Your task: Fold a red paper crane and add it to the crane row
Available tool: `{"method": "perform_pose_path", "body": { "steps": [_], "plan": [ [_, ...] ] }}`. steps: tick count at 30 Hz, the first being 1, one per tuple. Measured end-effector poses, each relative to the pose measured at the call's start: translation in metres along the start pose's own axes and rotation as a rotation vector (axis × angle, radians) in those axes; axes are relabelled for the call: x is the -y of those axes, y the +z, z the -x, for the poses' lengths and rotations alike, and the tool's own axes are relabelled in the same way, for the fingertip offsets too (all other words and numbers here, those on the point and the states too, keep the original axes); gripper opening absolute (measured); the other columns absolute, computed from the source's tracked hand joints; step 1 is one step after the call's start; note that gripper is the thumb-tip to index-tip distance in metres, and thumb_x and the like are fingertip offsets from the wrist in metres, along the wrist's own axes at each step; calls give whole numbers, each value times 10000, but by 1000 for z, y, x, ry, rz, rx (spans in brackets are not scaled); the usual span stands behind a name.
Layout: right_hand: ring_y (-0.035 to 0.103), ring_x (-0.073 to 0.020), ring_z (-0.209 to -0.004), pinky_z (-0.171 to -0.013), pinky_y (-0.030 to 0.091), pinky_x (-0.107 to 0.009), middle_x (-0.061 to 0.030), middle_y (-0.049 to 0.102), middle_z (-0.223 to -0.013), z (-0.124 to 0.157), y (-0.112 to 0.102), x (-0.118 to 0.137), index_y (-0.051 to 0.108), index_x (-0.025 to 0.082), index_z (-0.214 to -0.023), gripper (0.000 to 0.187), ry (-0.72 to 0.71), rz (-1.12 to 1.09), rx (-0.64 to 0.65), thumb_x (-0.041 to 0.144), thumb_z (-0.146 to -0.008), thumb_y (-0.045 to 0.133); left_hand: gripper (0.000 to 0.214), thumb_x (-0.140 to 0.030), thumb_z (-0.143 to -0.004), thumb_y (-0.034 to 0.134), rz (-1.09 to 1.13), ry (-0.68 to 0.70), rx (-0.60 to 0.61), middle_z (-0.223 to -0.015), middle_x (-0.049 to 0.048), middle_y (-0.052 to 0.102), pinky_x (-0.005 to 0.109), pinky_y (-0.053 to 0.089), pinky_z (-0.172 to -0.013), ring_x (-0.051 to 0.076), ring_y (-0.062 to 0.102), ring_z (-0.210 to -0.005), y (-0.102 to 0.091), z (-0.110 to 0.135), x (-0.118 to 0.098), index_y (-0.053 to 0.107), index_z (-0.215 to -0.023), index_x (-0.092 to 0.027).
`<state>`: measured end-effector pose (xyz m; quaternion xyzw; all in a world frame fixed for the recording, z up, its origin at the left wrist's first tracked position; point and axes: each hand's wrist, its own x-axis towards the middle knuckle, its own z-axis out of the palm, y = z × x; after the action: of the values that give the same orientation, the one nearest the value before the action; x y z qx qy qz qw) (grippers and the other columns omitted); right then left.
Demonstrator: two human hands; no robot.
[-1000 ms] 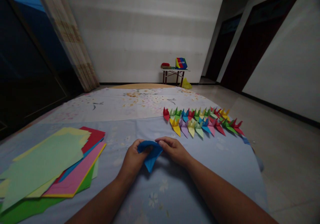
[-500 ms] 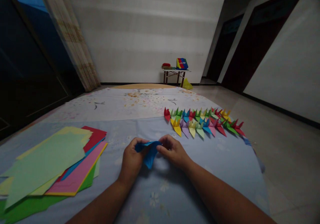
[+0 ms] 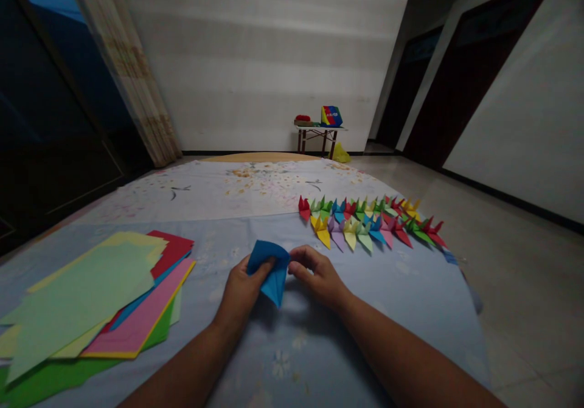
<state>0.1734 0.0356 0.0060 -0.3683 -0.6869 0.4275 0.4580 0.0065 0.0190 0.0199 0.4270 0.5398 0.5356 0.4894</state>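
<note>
Both my hands hold a partly folded blue paper just above the light blue sheet spread on the floor. My left hand pinches its left edge with thumb and fingers. My right hand pinches the right edge, fingers curled. The paper's lower corner points down between my hands, and a flap stands up at the top left.
A fanned stack of coloured paper sheets lies at the left. Two rows of several finished coloured paper cranes sit at the right, near the sheet's edge. A small table with a colourful box stands by the far wall. Bare floor lies to the right.
The blue paper's top flap, which lay flat half a second ago, now stands raised at the left. Both hands stayed in nearly the same place.
</note>
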Motion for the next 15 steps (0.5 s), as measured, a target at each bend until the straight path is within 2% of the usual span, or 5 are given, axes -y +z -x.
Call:
{"method": "perform_pose_path", "body": {
  "steps": [3, 6, 11, 15],
  "plan": [
    [596, -139, -740, -659, 442, -266, -47, 619, -877, 1, 0, 1, 521, 181, -1063, 316, -22, -87, 19, 414, -851, 492, 348, -362, -591, 763, 277, -149, 78, -685, 30, 680, 259, 477, -626, 163, 615, -637, 1, -2, 0, 664, -839, -138],
    [600, -138, -723, -657, 448, -270, -48, 625, -870, 1, 1, 1, 522, 180, -1067, 330, -12, -84, 6, 423, -845, 502, 311, -340, -590, 776, 396, -238, 147, -676, 36, 680, 260, 490, -638, 147, 616, -620, 0, -3, 0, 662, -795, -135],
    [586, -129, -695, -670, 454, -270, -31, 626, -794, 0, 1, -1, 586, 171, -910, 278, -16, -78, 22, 429, -833, 518, 299, -330, -599, 775, 368, -222, 151, -696, 39, 683, 249, 482, -638, 143, 614, -632, -1, -4, 4, 665, -789, -128],
    [582, -129, -680, -665, 458, -270, -15, 613, -742, -2, 2, -6, 579, 171, -943, 309, 21, -141, 21, 446, -803, 560, 308, -339, -612, 762, 240, -147, 110, -694, 24, 678, 233, 457, -615, 131, 593, -612, 0, -4, 7, 662, -818, -133]
  ]
}}
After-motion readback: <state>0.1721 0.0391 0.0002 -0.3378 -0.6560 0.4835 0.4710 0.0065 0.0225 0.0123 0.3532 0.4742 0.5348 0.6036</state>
